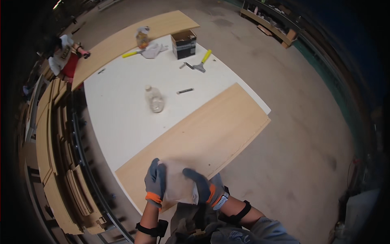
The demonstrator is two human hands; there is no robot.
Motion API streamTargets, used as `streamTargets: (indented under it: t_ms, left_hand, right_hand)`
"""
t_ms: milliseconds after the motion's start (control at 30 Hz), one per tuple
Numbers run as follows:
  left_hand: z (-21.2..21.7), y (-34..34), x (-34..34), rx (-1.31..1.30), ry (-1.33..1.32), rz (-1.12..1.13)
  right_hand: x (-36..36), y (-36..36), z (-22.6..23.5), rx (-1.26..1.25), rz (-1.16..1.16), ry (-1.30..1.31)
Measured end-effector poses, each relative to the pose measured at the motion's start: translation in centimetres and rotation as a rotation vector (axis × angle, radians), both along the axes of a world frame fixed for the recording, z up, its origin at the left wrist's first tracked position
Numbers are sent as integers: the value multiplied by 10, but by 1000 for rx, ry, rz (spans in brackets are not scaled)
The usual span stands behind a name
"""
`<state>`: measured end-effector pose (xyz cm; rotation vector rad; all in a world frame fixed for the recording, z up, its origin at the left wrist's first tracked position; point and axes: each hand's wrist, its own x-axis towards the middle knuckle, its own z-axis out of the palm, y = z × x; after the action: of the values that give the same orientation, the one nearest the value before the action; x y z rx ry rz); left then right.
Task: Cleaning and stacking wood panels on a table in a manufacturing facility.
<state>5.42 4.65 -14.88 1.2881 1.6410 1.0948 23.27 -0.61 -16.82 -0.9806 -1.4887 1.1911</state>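
Both my hands wear grey gloves with orange cuffs, over the near end of a wood-toned board (203,132) that lies across a white table. Between them is a pale, folded cloth (178,183), slightly blurred. My left hand (155,179) grips its left edge, fingers pointing away from me. On the opposite edge, my right hand (202,186) has its thumb and fingers closed, with part of the cloth hidden behind the glove. Beyond the board stands a clear plastic bottle (154,99) with whitish contents, and a small dark marker-like stick (185,91) lies to its right.
On the white table (118,105), a yellow-handled scraper (203,62), a dark box (183,45), a crumpled rag (153,50) and an amber bottle (142,38) sit toward the back. Another long board (122,42) spans the far edge, beside a person (64,57). Stacked panels (46,138) line the left.
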Motion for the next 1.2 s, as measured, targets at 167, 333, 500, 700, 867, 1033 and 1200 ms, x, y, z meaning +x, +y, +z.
streamTargets:
  t_ms: [167, 333, 500, 700, 867, 1033, 1200]
  left_hand:
    - [-80, 24, 28, -118, 510, -150]
    - [-133, 60, 84, -175, 1071, -134]
    - [-150, 67, 102, -156, 1130, -134]
    - [-145, 69, 98, -181, 1124, -125]
    - [-136, 75, 100, -199, 1097, -139]
    - [-141, 75, 100, -144, 1026, -137]
    - [-134, 72, 88, -219, 991, -93]
  right_hand:
    - [150, 46, -58, -474, -722, 299]
    - [257, 138, -104, -139, -1093, -803]
    - [142, 222, -143, 180, -40, -1093]
    - [255, 334, -147, -72, -413, -1260]
    - [219, 323, -137, -8, -456, -1434]
    - [21, 242, -145, 164, 340, -750]
    - [24, 228, -137, 168, 378, -777]
